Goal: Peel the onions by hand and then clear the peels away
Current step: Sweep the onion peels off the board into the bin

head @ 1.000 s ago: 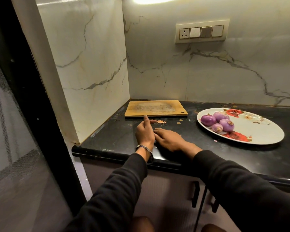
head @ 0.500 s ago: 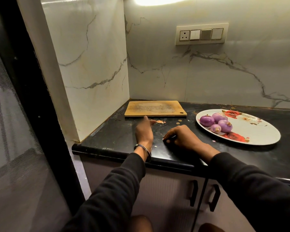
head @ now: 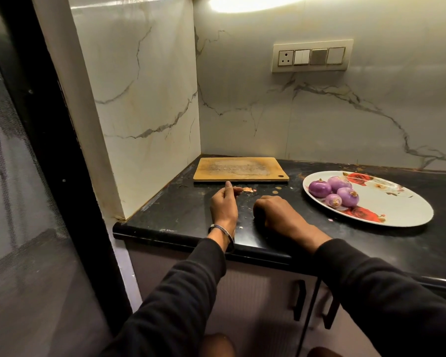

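Several peeled purple onions lie together on the left part of a white oval plate with red roses. My left hand stands on its edge on the black counter, fingers straight and pointing at the cutting board. Small onion peel scraps lie just right of its fingertips. My right hand rests on the counter beside it, curled into a fist; anything inside it is hidden.
A wooden cutting board lies in the back corner against the marble walls. More tiny peel flecks dot the counter between board and plate. A switch panel sits on the back wall. Cabinet handles are below the counter edge.
My right hand went from lying flat against the left hand to a curled fist, and drew a little to the right. The left hand stayed in place.
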The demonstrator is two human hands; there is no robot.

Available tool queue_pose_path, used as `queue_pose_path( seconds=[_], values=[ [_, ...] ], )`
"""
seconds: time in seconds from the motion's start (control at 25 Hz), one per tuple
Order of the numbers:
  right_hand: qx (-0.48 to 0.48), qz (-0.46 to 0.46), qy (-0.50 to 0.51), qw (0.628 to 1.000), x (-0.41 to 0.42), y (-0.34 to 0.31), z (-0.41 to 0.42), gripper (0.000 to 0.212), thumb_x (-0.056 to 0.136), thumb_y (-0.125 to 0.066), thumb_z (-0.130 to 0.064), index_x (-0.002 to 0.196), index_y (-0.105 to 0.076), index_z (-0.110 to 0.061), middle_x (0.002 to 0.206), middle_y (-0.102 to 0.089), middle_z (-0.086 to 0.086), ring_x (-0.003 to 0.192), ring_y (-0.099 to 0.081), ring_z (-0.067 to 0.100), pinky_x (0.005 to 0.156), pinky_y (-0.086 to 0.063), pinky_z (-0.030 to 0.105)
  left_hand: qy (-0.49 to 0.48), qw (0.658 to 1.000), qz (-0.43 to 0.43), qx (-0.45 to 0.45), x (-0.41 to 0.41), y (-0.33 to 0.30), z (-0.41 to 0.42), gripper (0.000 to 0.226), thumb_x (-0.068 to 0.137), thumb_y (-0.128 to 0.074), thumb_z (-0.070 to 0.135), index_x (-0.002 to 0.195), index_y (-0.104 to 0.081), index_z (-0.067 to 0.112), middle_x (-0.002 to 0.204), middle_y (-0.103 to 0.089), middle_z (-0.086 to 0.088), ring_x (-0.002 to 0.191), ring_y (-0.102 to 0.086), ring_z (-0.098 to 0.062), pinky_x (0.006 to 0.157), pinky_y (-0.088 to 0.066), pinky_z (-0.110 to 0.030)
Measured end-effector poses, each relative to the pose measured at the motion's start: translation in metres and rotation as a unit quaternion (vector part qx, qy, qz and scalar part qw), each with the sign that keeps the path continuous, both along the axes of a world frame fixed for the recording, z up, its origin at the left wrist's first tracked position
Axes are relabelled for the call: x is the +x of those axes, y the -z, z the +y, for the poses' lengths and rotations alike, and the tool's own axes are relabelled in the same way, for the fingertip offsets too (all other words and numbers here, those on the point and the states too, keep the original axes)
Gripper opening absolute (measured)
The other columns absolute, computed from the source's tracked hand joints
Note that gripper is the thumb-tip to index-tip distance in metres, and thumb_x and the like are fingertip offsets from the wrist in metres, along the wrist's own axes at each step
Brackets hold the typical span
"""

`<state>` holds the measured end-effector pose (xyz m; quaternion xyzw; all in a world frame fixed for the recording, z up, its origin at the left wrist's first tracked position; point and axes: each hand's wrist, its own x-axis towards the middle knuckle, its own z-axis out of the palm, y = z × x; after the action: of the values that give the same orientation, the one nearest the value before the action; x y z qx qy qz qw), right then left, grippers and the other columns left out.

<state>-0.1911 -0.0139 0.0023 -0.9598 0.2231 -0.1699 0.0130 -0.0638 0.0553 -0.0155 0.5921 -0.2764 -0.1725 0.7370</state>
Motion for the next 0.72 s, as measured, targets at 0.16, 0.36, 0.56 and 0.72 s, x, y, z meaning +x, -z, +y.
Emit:
queue_pose_path(
  seconds=[0.16, 0.36, 0.56, 0.72],
  values=[
    [-0.037, 0.037, 0.022, 0.998, 0.011, 0.003, 0.004, 0.006, 0.087, -0.062, -0.008, 0.092, -0.060, -0.010, 0.100, -0.063, 0.010, 0.092, -0.059, 0.029, 0.075, -0.044, 0.035, 0.018, 0.999, 0.038, -0.021, -0.002, 0.000, 0.006, 0.039, 0.106, -0.044, 0.031, 0.082, -0.071, 0.017, 0.090, -0.073, -0.002, 0.094, -0.068, -0.018, 0.082, -0.051, -0.026],
    [0.018, 0.015, 0.105, 0.994, 0.021, 0.001, 0.009, 0.006, 0.084, -0.060, -0.005, 0.088, -0.064, -0.006, 0.098, -0.067, 0.014, 0.095, -0.062, 0.033, 0.079, -0.050, 0.039, 0.067, 0.976, 0.193, -0.079, -0.009, -0.007, 0.026, 0.036, 0.106, -0.042, 0.031, 0.091, -0.069, 0.012, 0.091, -0.070, -0.005, 0.087, -0.065, -0.016, 0.088, -0.049, -0.032],
    [0.275, -0.154, 0.158, 0.936, 0.029, -0.005, 0.035, 0.020, 0.087, -0.066, -0.007, 0.070, -0.066, -0.018, 0.078, -0.069, 0.002, 0.080, -0.064, 0.017, 0.072, -0.049, 0.030, 0.126, 0.921, 0.343, -0.135, -0.007, -0.008, 0.055, 0.041, 0.106, -0.037, 0.039, 0.098, -0.067, 0.012, 0.101, -0.069, -0.010, 0.100, -0.064, -0.022, 0.100, -0.042, -0.037],
    [0.456, -0.253, 0.076, 0.850, 0.043, -0.018, 0.090, 0.022, 0.093, -0.061, -0.001, 0.075, -0.065, -0.013, 0.070, -0.062, 0.002, 0.065, -0.055, 0.010, 0.063, -0.049, 0.024, 0.133, 0.902, 0.365, -0.186, 0.001, -0.005, 0.099, 0.041, 0.104, -0.039, 0.042, 0.104, -0.067, 0.012, 0.108, -0.070, -0.010, 0.111, -0.063, -0.026, 0.105, -0.041, -0.038]
  ],
)
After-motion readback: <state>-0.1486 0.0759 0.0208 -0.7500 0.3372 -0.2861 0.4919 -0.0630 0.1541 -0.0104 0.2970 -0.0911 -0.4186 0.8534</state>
